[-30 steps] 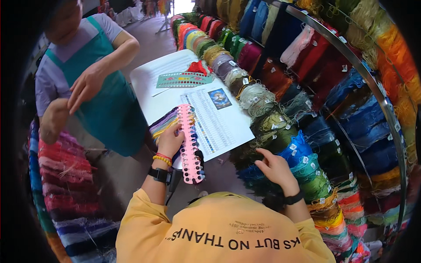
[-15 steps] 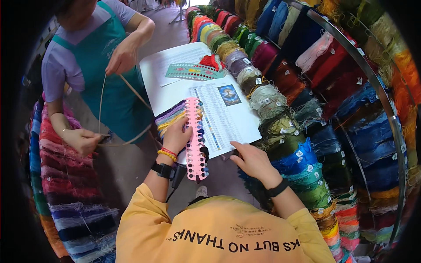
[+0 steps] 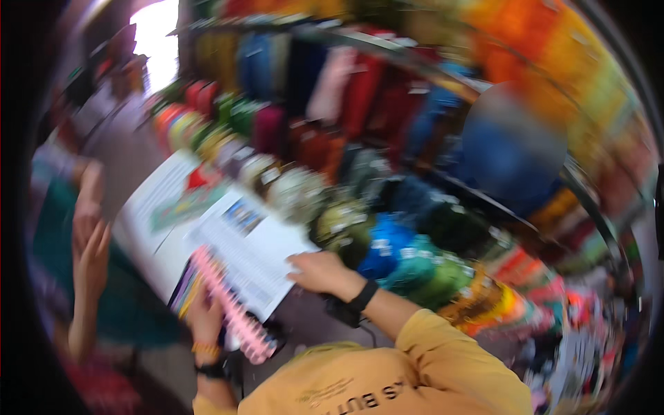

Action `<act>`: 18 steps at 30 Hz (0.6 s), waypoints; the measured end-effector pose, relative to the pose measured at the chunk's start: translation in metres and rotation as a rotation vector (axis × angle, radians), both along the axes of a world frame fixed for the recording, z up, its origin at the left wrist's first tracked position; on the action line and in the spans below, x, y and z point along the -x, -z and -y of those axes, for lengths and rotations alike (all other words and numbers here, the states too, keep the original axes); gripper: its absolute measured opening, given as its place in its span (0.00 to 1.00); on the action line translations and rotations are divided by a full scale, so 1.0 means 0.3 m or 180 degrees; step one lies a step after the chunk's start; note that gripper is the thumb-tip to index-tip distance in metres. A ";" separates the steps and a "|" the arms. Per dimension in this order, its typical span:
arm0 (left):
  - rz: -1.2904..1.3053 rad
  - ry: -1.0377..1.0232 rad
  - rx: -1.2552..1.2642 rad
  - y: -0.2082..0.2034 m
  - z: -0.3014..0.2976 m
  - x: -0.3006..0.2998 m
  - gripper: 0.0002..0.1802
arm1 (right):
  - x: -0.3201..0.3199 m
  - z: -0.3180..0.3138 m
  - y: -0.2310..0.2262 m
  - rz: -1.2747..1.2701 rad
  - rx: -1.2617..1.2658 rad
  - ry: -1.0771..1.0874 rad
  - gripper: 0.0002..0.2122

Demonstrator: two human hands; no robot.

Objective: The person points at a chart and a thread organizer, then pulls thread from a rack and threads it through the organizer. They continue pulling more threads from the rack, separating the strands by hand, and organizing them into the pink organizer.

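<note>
My left hand (image 3: 205,315) is closed on a long pink thread card (image 3: 232,304) with holes along its edges. Purple and yellow threads (image 3: 185,287) hang from the card's left side. The printed chart sheet (image 3: 238,245), with a small blue picture, lies on the white board just beyond the card. At the sheet's right edge rests my right hand (image 3: 321,272), fingers reaching onto the paper and nothing visible in them. Motion blur softens the fingers of both hands.
A green card (image 3: 187,207) with red thread lies on the white board (image 3: 138,214). Racks of coloured thread skeins (image 3: 387,245) run along the right and far side. At the left stands a co-worker in a teal apron (image 3: 55,242), hands close together.
My view has swung to the right, so the board and co-worker sit farther left. The co-worker's hands, formerly apart with a strand stretched between them, are now together. My left hand keeps the card.
</note>
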State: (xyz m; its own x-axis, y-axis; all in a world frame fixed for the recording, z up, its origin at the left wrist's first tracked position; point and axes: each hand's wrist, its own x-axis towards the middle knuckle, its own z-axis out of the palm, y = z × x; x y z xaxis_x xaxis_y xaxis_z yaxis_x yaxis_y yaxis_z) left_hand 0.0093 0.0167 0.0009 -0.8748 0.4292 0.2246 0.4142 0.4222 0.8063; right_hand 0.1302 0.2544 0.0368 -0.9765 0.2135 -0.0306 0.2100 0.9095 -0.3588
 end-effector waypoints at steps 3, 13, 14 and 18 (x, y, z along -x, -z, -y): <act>0.0232 0.0314 -0.0335 0.076 0.046 0.061 0.19 | -0.107 -0.083 -0.152 -0.0382 0.0512 0.0363 0.16; 0.0239 0.0263 0.0884 -0.079 0.018 -0.046 0.21 | -0.849 -0.321 -0.529 -0.2533 0.1464 0.1980 0.08; 0.0259 0.0244 0.1077 -0.092 0.017 -0.053 0.22 | -0.923 -0.338 -0.550 -0.2752 0.1507 0.2088 0.09; 0.0316 0.0213 0.1326 -0.092 0.008 -0.057 0.25 | -1.200 -0.402 -0.592 -0.3457 0.1113 0.2400 0.08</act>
State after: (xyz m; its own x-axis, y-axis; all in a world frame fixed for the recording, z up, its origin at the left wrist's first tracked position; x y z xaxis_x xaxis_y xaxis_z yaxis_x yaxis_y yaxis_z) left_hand 0.0264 0.0143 0.0284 -0.8505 0.5220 -0.0637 0.3808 0.6948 0.6101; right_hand 0.4903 0.3750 0.2145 -0.1946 0.8391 0.5080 0.0775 0.5295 -0.8448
